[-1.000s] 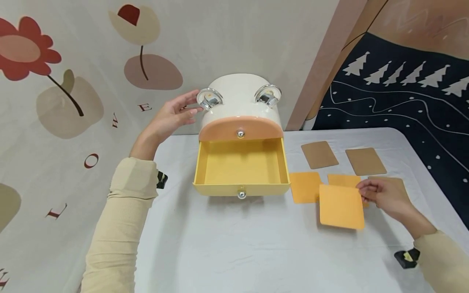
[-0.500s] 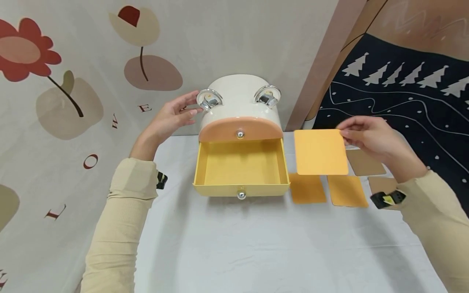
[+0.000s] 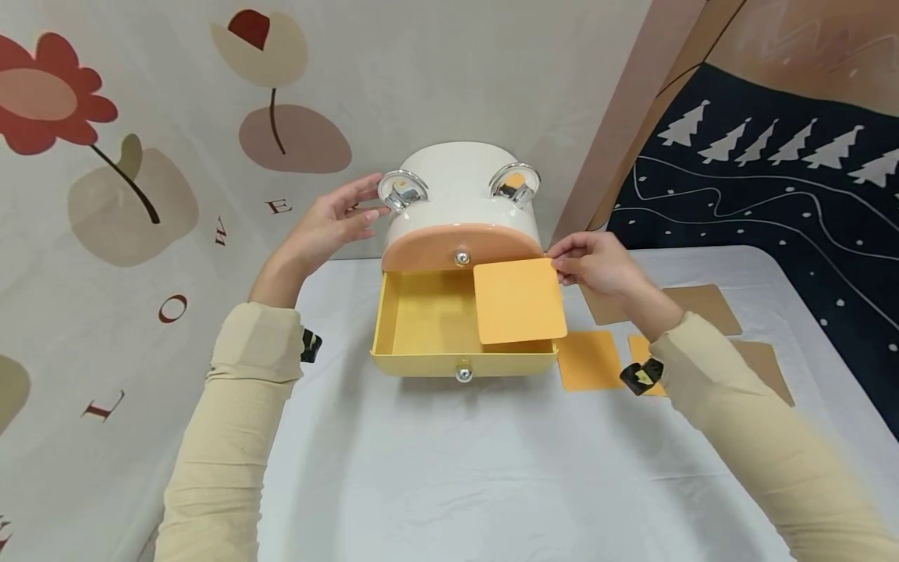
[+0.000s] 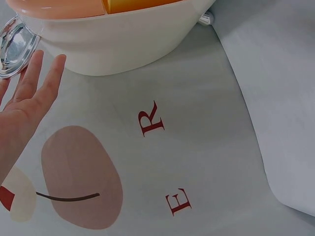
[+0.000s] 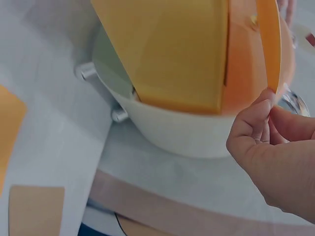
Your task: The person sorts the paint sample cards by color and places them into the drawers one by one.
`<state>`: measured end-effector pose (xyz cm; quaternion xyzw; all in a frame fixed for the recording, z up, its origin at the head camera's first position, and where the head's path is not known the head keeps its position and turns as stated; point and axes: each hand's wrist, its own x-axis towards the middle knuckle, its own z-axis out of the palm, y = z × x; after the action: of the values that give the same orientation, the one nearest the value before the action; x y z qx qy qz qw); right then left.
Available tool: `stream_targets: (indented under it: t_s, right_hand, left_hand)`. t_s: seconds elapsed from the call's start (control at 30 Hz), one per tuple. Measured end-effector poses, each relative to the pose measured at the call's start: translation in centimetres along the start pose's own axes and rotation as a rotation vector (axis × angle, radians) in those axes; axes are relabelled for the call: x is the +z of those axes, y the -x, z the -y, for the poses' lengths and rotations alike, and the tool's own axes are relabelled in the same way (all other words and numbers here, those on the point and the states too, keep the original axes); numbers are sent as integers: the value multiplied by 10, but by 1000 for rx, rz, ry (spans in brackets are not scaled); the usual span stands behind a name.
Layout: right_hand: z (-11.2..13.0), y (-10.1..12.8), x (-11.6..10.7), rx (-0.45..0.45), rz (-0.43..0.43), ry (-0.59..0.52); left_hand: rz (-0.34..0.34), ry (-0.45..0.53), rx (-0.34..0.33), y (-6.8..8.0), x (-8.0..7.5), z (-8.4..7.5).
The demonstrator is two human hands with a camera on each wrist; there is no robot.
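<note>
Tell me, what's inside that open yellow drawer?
The yellow drawer shows a bare yellow floor on its left. The orange card, pinched by the right hand, covers the right part, so that stays unseen.

The left hand (image 4: 22, 105), fingers straight, lies against the printed fabric backdrop (image 4: 162, 162) with red letters, its fingertips just beside the glossy cream plastic drawer box (image 4: 118, 42) and a clear ring handle (image 4: 14, 46). The white-clothed desk (image 4: 280, 88) lies at right.
</note>
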<state>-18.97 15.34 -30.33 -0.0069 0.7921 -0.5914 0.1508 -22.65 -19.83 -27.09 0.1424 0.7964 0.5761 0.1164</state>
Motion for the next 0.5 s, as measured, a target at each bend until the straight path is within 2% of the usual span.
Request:
stream_targets:
  t_s: [0.07,0.3,0.5]
  right_hand:
    - [-2,-2,6,2,7,17]
    - [-8,-7,17,31,40,-58]
    - [-15,-6,11,1,43,37]
  left_hand:
    - [1,1,1,0,0,0]
    - [-1,-10,2,0,0,1]
    - [4,-4,7,-1,0,2]
